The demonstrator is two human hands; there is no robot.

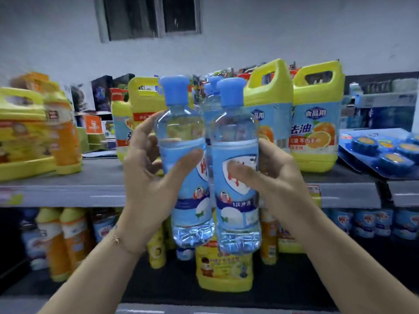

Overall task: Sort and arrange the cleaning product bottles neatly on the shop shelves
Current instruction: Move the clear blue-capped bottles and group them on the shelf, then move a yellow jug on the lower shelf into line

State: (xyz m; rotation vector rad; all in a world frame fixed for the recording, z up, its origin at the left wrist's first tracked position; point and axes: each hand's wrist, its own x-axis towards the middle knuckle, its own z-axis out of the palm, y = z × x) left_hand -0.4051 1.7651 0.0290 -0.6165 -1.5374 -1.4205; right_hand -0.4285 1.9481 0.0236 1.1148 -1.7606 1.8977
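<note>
Two clear bottles with blue caps and light blue labels are held side by side, upright, in front of the top shelf (99,177). My left hand (147,168) is wrapped around the left bottle (183,155). My right hand (269,175) grips the right bottle (235,155). More blue caps (213,85) of the same kind show just behind the pair; what holds those bottles is hidden. Both held bottles hang in the air in front of the shelf's front edge.
Yellow handled jugs (315,123) stand on the top shelf at right and behind the bottles. Orange and yellow bottles (63,137) stand at left, blurred. Blue blister packs (390,152) lie at far right. The lower shelf (172,286) holds several yellow, orange and blue bottles.
</note>
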